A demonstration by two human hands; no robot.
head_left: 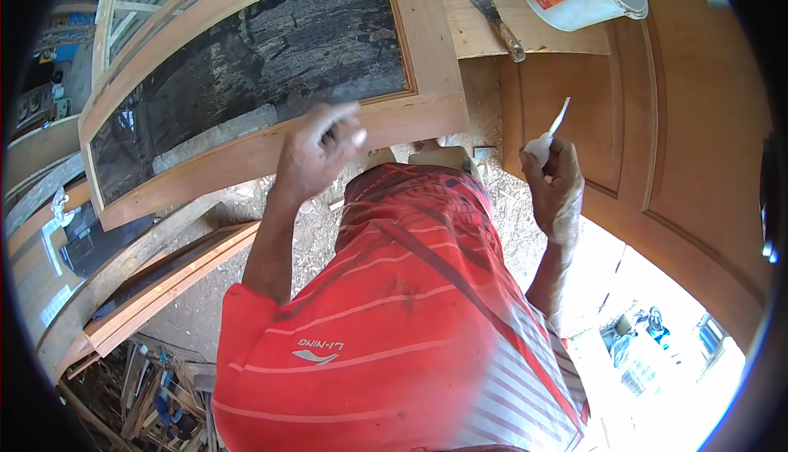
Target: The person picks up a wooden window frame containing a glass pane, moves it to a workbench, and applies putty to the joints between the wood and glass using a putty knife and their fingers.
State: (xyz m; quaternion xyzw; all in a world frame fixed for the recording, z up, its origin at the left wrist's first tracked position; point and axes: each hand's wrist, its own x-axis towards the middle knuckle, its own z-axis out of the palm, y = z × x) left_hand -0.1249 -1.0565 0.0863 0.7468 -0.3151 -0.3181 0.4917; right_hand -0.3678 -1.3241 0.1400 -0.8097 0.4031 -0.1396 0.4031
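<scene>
White and slim-nosed, the small bottle (537, 150) is sitting in the right hand (560, 188), whose fingers are gripping it to the right of the wooden frame (431, 33), apart from it. I am seeing its thin nozzle (561, 114) slanting away from the fingers. The left hand (316, 156) is showing over the frame's lower rail (410, 119), blurred, its fingers loosely curling; I am not managing to tell whether it is touching the wood or pinching anything. Inside the frame, a dark, streaky panel (320, 33) is lying, a pale strip (217, 137) running along its lower edge. To the frame's right I am also making out a scraper (494, 23) resting on a light board (464, 40), with a white bucket (587, 10) standing farther right, and brown panelled woodwork (702, 107) extending beyond that. Below the frame's left part, long planks (176, 281) are lying, and farther below it I am noticing a jumble of wood scraps (144, 386) spreading. A red striped shirt (369, 312) is filling the space below the frame.
</scene>
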